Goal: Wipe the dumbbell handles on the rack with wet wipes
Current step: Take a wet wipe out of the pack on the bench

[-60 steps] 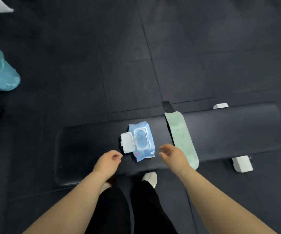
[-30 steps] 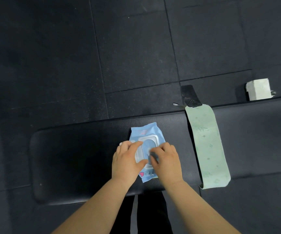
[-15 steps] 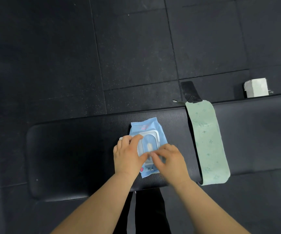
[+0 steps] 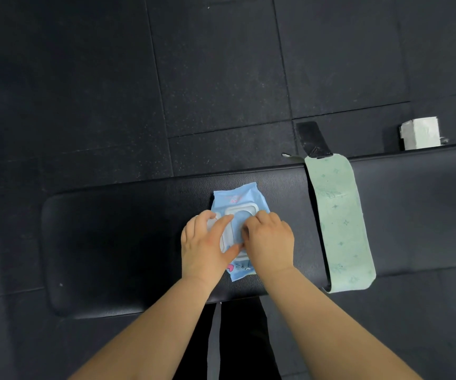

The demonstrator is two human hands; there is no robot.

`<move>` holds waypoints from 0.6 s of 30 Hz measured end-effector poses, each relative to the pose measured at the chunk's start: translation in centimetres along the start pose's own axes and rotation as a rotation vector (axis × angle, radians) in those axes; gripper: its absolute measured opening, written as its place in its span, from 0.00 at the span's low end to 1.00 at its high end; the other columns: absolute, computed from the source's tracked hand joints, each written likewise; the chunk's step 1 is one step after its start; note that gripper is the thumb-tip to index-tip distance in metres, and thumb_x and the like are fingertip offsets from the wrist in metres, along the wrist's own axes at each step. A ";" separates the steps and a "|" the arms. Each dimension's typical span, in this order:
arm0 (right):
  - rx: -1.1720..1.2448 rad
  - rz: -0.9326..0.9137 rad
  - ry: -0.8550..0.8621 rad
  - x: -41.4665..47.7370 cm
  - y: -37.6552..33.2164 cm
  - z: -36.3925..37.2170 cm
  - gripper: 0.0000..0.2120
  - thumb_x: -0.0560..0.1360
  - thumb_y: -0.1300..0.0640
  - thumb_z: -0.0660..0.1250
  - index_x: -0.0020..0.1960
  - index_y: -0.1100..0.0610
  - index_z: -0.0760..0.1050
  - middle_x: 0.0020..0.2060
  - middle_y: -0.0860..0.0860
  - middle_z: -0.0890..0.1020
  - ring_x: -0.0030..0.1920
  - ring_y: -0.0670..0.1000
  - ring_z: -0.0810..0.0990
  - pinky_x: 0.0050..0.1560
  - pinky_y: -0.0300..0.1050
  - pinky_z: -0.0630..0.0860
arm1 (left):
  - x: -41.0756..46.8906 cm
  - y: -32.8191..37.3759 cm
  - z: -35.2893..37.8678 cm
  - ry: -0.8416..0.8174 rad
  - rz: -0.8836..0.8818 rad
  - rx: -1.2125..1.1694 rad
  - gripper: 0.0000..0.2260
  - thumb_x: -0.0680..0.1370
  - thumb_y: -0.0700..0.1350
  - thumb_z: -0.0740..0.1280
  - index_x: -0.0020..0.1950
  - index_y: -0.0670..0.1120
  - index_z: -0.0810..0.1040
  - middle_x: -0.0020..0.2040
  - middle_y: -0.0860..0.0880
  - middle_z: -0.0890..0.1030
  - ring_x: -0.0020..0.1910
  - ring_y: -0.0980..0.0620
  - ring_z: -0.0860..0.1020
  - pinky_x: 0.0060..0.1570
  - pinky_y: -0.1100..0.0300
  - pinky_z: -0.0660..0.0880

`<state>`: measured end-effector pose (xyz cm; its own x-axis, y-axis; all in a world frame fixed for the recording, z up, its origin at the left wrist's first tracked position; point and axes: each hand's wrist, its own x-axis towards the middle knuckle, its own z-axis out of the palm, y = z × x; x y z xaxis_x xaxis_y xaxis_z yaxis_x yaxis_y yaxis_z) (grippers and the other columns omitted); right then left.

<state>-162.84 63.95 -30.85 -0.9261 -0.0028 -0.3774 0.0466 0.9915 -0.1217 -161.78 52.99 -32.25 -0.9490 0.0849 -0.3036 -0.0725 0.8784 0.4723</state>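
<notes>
A blue wet wipes pack (image 4: pixel 237 197) lies flat on a black padded bench (image 4: pixel 111 242), its white flip lid folded open to the left. My left hand (image 4: pixel 204 245) presses the lid and pack down with fairly straight fingers, the thumb lying along the opening. My right hand (image 4: pixel 269 239) sits on the pack's right half. Its fingers curl down into the opening and pinch at a wipe, which they mostly hide. No dumbbells or rack are in view.
A pale green patterned strip (image 4: pixel 339 223) drapes across the bench to the right of the pack, with a black tab (image 4: pixel 313 141) at its far end. A white block (image 4: pixel 420 133) stands behind the bench on the dark rubber floor (image 4: pixel 221 64). My legs are below the bench's near edge.
Both hands reached from the bench's near edge onto the pack. The left now holds the lid down; the right has moved its fingers further up over the opening.
</notes>
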 end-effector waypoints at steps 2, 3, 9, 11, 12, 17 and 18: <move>-0.045 -0.017 -0.027 0.1 -0.1 -0.1 0.19 0.38 0.57 0.79 0.20 0.53 0.70 0.19 0.47 0.70 0.20 0.47 0.70 0.22 0.32 0.58 | 0.0 -0.1 0.2 0.039 0.030 0.003 0.22 0.58 0.55 0.70 0.49 0.49 0.81 0.47 0.44 0.79 0.50 0.50 0.66 0.50 0.51 0.74; -0.043 -0.020 -0.040 0.1 -0.2 -0.1 0.19 0.38 0.57 0.79 0.20 0.53 0.70 0.19 0.47 0.70 0.20 0.47 0.70 0.21 0.32 0.58 | 0.0 -0.2 0.3 0.047 0.039 -0.005 0.22 0.58 0.55 0.69 0.49 0.49 0.81 0.47 0.45 0.79 0.50 0.50 0.66 0.51 0.54 0.73; -0.066 -0.073 0.004 0.4 0.0 0.0 0.20 0.36 0.56 0.78 0.19 0.54 0.69 0.17 0.47 0.70 0.18 0.47 0.70 0.22 0.31 0.61 | -0.1 -0.3 0.1 0.006 0.062 -0.019 0.22 0.58 0.53 0.70 0.51 0.48 0.80 0.48 0.44 0.79 0.49 0.50 0.65 0.49 0.50 0.75; -0.025 -0.060 -0.035 0.7 0.2 0.3 0.20 0.36 0.54 0.78 0.19 0.54 0.69 0.17 0.47 0.70 0.18 0.48 0.69 0.23 0.31 0.62 | -0.1 -0.3 -0.2 -0.040 0.024 -0.058 0.22 0.62 0.50 0.72 0.55 0.47 0.80 0.54 0.44 0.77 0.53 0.51 0.63 0.56 0.49 0.70; 0.002 -0.055 -0.029 0.9 0.3 0.2 0.19 0.38 0.54 0.78 0.19 0.54 0.69 0.17 0.47 0.70 0.18 0.48 0.70 0.23 0.31 0.62 | -0.1 -0.4 -0.3 -0.055 -0.012 -0.089 0.22 0.65 0.49 0.73 0.59 0.48 0.78 0.58 0.44 0.75 0.56 0.53 0.60 0.61 0.51 0.65; 0.216 -0.020 -0.207 1.2 1.2 -0.9 0.08 0.72 0.58 0.63 0.46 0.62 0.77 0.44 0.56 0.81 0.45 0.57 0.78 0.45 0.43 0.69 | -0.1 -0.6 -0.9 -0.055 0.070 -0.028 0.29 0.63 0.63 0.60 0.57 0.49 0.79 0.54 0.45 0.77 0.55 0.52 0.64 0.63 0.54 0.50; 0.309 0.012 -0.271 1.2 1.3 -1.1 0.10 0.74 0.57 0.60 0.49 0.61 0.76 0.48 0.56 0.80 0.49 0.57 0.77 0.49 0.45 0.68 | -0.2 -0.5 -1.1 -0.092 0.072 -0.006 0.31 0.62 0.64 0.61 0.60 0.50 0.77 0.57 0.46 0.75 0.58 0.52 0.65 0.65 0.55 0.46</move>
<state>-164.32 65.43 -30.43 -0.7945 -0.0666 -0.6035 0.2055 0.9058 -0.3706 -161.94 52.03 -31.50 -0.9199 0.1909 -0.3426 -0.0068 0.8656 0.5007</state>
